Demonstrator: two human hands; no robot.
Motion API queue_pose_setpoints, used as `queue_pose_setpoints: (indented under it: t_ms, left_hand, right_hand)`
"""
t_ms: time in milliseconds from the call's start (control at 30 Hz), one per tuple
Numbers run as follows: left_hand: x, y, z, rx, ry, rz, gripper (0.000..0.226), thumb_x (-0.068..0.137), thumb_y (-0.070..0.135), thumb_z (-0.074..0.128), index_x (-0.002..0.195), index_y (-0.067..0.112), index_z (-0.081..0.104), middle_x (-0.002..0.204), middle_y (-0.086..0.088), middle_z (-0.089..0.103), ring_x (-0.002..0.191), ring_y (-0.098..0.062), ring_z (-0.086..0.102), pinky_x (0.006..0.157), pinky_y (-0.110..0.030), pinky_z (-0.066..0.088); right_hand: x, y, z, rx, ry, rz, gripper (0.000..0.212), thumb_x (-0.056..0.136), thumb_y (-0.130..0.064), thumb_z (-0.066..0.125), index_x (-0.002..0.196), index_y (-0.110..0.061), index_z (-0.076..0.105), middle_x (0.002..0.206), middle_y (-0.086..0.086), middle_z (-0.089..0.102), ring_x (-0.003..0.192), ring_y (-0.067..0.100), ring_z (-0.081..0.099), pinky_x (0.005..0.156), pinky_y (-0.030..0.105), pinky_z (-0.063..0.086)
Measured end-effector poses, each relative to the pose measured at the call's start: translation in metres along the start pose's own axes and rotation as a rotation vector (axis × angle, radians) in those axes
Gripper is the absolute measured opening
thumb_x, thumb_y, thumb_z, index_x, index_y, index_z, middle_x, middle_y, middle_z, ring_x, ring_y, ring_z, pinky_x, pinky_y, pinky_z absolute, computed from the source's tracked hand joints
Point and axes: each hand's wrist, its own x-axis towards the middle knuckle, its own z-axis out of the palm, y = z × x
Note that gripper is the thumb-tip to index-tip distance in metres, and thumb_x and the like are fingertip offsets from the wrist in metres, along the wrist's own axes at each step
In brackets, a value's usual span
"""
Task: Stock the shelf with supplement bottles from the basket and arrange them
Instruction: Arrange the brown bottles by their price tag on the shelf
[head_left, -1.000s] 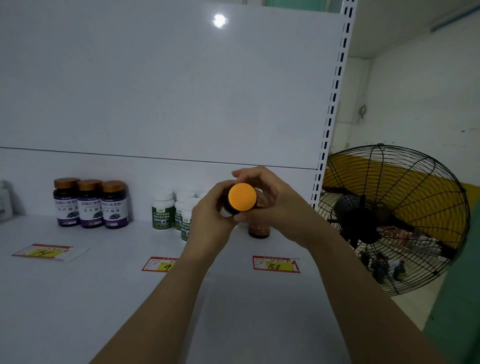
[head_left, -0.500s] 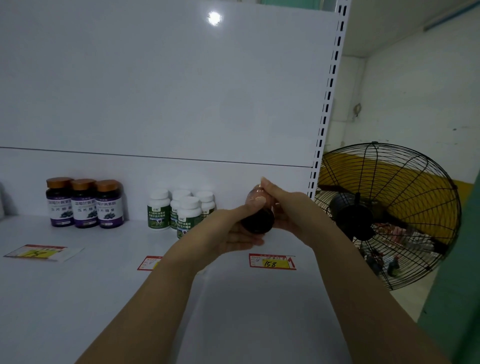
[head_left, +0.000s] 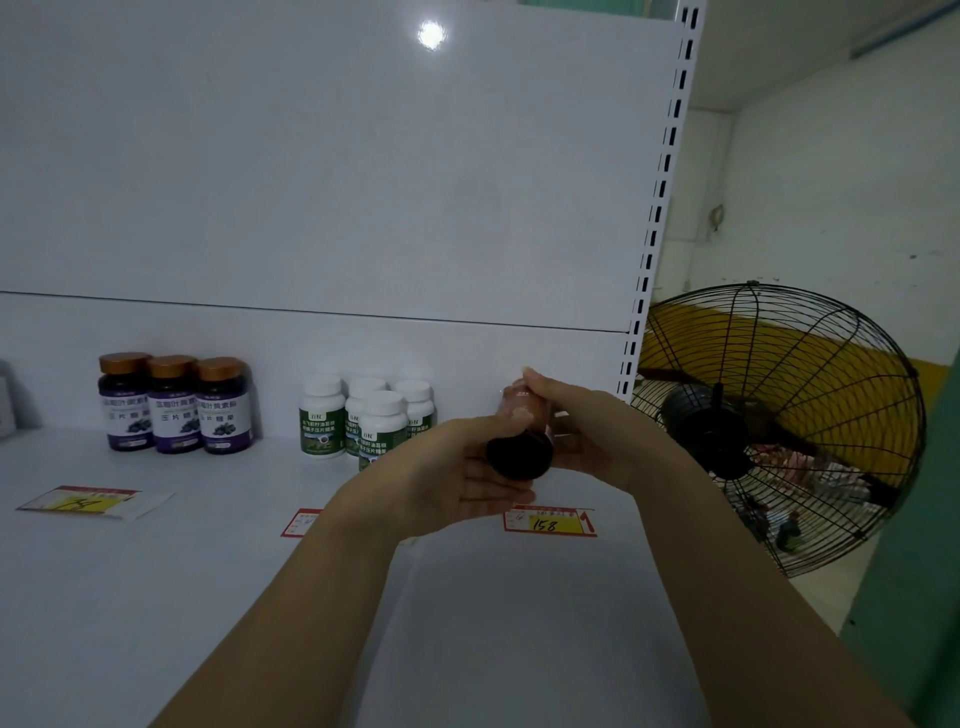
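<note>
Low in the frame, two bare forearms reach up from the bottom edge to the middle, where both hands meet around a brown bottle (head_left: 519, 441) held in the air above the front of the shelf. It is tipped so that its round, dark base faces the camera. The left hand (head_left: 457, 483) cradles it from below with fingers laid nearly straight and the thumb pressed on its side, and the right hand (head_left: 587, 436) curls its fingers round the far, upper end. The body is reddish and see-through, and whatever is inside cannot be made out. Beneath lies the smooth, matte white shelf (head_left: 156, 597), with flat paper price tags along it: a red-and-yellow "158" tag (head_left: 549, 522), a half-hidden red tag (head_left: 301, 522), and a third tag (head_left: 93, 501) at the left. Further back stand four cylindrical white bottles (head_left: 382, 431) with green labels and ribbed white caps, clustered close together. To their left is a row of three dark bottles (head_left: 176, 405) with purple labels and coppery caps. Behind rises the glossy white back panel (head_left: 311, 182), edged by a slotted upright (head_left: 660, 208), with a black wire-caged fan (head_left: 779, 426) at the right.
</note>
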Motion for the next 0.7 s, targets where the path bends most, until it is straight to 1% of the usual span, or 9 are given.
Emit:
queue_pose_setpoints:
  t_ms: [100, 200, 267, 333, 400, 467, 567, 633, 700]
  left_hand:
    - [0.003, -0.002, 0.000, 0.035, 0.010, 0.002, 0.042, 0.075, 0.022, 0.072, 0.112, 0.005, 0.064, 0.108, -0.015, 0.070, 0.102, -0.025, 0.067, 0.087, -0.029, 0.052]
    - [0.008, -0.005, 0.000, 0.232, 0.067, 0.070, 0.040, 0.077, 0.018, 0.074, 0.114, 0.007, 0.063, 0.107, -0.009, 0.071, 0.104, -0.022, 0.065, 0.094, -0.031, 0.050]
    - [0.011, -0.008, 0.002, 0.437, 0.165, 0.141, 0.042, 0.071, 0.024, 0.080, 0.108, 0.013, 0.064, 0.102, -0.005, 0.070, 0.100, -0.020, 0.064, 0.093, -0.033, 0.051]
    - [0.013, -0.012, 0.006, 0.609, 0.254, 0.208, 0.044, 0.066, 0.031, 0.083, 0.102, 0.018, 0.063, 0.096, 0.000, 0.070, 0.093, -0.015, 0.064, 0.083, -0.027, 0.051]
    - [0.015, -0.016, 0.010, 0.741, 0.307, 0.275, 0.047, 0.065, 0.037, 0.083, 0.102, 0.020, 0.058, 0.097, 0.005, 0.068, 0.090, -0.011, 0.062, 0.079, -0.024, 0.050]
    - [0.015, -0.020, 0.012, 0.829, 0.319, 0.310, 0.054, 0.068, 0.042, 0.080, 0.110, 0.022, 0.053, 0.105, 0.011, 0.060, 0.094, -0.006, 0.057, 0.081, -0.023, 0.047]
    - [0.015, -0.027, 0.016, 0.978, 0.273, 0.278, 0.066, 0.073, 0.055, 0.072, 0.123, 0.020, 0.047, 0.113, 0.014, 0.046, 0.101, -0.005, 0.046, 0.083, -0.021, 0.040]
    - [0.019, -0.035, 0.016, 1.072, 0.243, 0.203, 0.082, 0.068, 0.067, 0.067, 0.131, 0.020, 0.043, 0.127, 0.006, 0.047, 0.110, -0.010, 0.048, 0.091, -0.026, 0.043]
    - [0.022, -0.042, 0.015, 1.149, 0.226, 0.145, 0.087, 0.064, 0.073, 0.064, 0.130, 0.020, 0.042, 0.126, 0.003, 0.046, 0.110, -0.012, 0.048, 0.089, -0.027, 0.043]
  right_hand:
    - [-0.001, -0.005, -0.003, -0.037, -0.034, -0.068, 0.037, 0.086, -0.035, 0.064, 0.111, -0.007, 0.064, 0.114, 0.015, 0.065, 0.098, 0.025, 0.065, 0.087, 0.036, 0.053]
    - [-0.003, -0.009, -0.006, -0.172, -0.088, -0.149, 0.039, 0.085, -0.035, 0.065, 0.115, -0.010, 0.064, 0.114, 0.009, 0.067, 0.106, 0.022, 0.063, 0.089, 0.033, 0.053]
    - [-0.005, -0.010, -0.005, -0.334, -0.080, -0.199, 0.041, 0.081, -0.040, 0.067, 0.114, -0.016, 0.064, 0.107, 0.003, 0.068, 0.101, 0.016, 0.064, 0.082, 0.025, 0.054]
    - [-0.006, -0.013, -0.006, -0.462, -0.017, -0.238, 0.039, 0.078, -0.038, 0.071, 0.111, -0.017, 0.064, 0.103, 0.000, 0.067, 0.095, 0.012, 0.064, 0.076, 0.021, 0.055]
    - [-0.005, -0.015, -0.012, -0.524, 0.031, -0.246, 0.040, 0.078, -0.033, 0.074, 0.112, -0.015, 0.064, 0.104, 0.001, 0.066, 0.093, 0.012, 0.064, 0.078, 0.024, 0.056]
    - [-0.004, -0.016, -0.022, -0.547, 0.095, -0.232, 0.044, 0.078, -0.029, 0.076, 0.117, -0.014, 0.063, 0.107, 0.002, 0.066, 0.096, 0.016, 0.064, 0.084, 0.031, 0.057]
    - [0.003, -0.010, -0.033, -0.586, 0.265, -0.249, 0.050, 0.078, -0.023, 0.076, 0.124, -0.019, 0.058, 0.119, 0.000, 0.058, 0.105, 0.020, 0.058, 0.090, 0.039, 0.053]
    - [0.012, -0.002, -0.034, -0.647, 0.345, -0.252, 0.052, 0.080, -0.020, 0.075, 0.128, -0.021, 0.055, 0.124, 0.000, 0.054, 0.107, 0.023, 0.055, 0.082, 0.034, 0.053]
    - [0.023, 0.008, -0.033, -0.692, 0.385, -0.256, 0.052, 0.081, -0.017, 0.073, 0.130, -0.019, 0.054, 0.127, 0.003, 0.054, 0.109, 0.025, 0.055, 0.081, 0.031, 0.050]
